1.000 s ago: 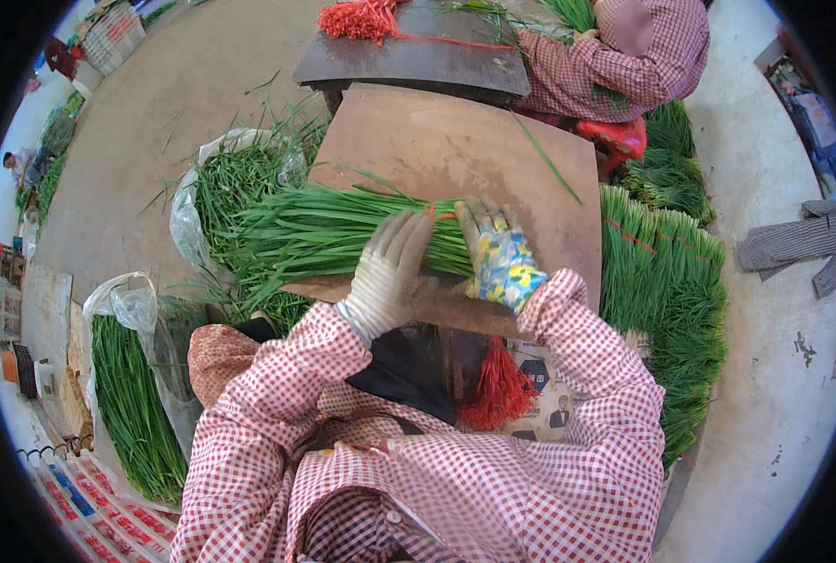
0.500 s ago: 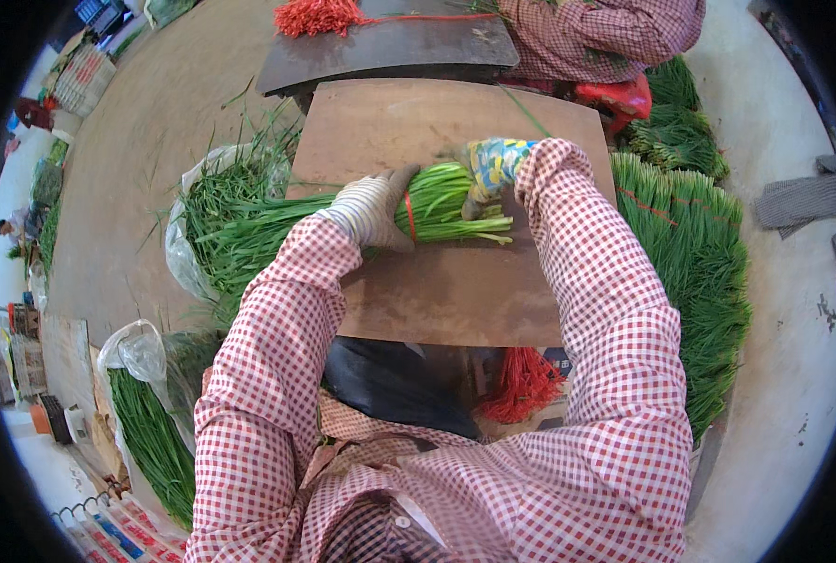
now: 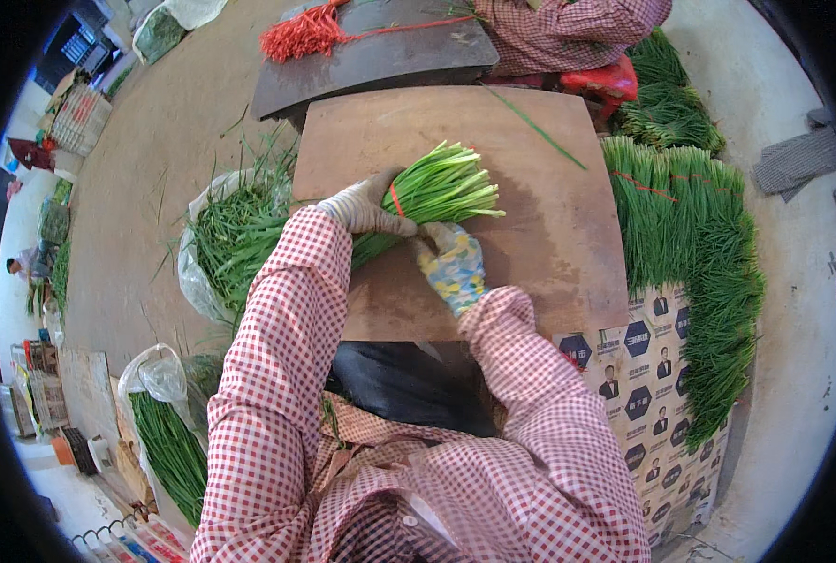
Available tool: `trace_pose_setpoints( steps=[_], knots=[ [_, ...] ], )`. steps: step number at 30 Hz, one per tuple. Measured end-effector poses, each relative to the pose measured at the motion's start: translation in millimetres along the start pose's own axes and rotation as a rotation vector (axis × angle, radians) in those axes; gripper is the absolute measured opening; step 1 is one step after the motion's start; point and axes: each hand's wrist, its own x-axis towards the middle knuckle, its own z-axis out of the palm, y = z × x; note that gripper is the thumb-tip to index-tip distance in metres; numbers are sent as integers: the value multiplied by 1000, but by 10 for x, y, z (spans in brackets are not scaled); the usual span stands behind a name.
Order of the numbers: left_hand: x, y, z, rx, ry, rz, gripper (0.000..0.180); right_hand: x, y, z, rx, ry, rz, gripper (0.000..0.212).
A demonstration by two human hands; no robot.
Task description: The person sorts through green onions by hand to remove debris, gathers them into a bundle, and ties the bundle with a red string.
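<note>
A bunch of green chives (image 3: 441, 188) with pale cut ends lies across the brown table (image 3: 531, 253), bound by a thin red band (image 3: 395, 199). My left hand (image 3: 366, 204), in a striped grey-white glove, is closed round the bunch just left of that band. The cut ends point right and a little away from me. At the near edge of the bunch is my right hand (image 3: 453, 263), in a blue-and-yellow patterned glove. Its fingers are bent against the stalks beside my left fingertips, which partly hide the contact. A loose green leaf (image 3: 535, 127) lies at the far right.
An open plastic bag of loose chives (image 3: 235, 235) stands left of the table, another bag (image 3: 169, 441) nearer me. Stacked chives (image 3: 662, 216) lie at right on printed sheeting (image 3: 638, 403). Ahead, a dark table (image 3: 371, 56) holds red ties (image 3: 303, 33); a checked-sleeved person (image 3: 568, 33) sits there.
My right hand has moved from the cut ends to the near side of the bunch. My left hand still grips the bunch, whose cut ends have swung slightly away from me.
</note>
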Motion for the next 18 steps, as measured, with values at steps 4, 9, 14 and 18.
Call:
trace_pose_setpoints(
  steps=[4,9,14,18],
  knots=[
    [-71,-105,-26,77,20,21,113,-18,-130,200,-90,56,52,19],
    [-27,41,57,297,54,-43,117,35,12,200,-231,-112,47,17],
    [-150,127,39,461,95,-111,112,238,81,-57,-309,-317,-13,18],
    [-197,453,276,673,173,-277,109,189,275,-142,-295,-247,-77,14]
  ],
)
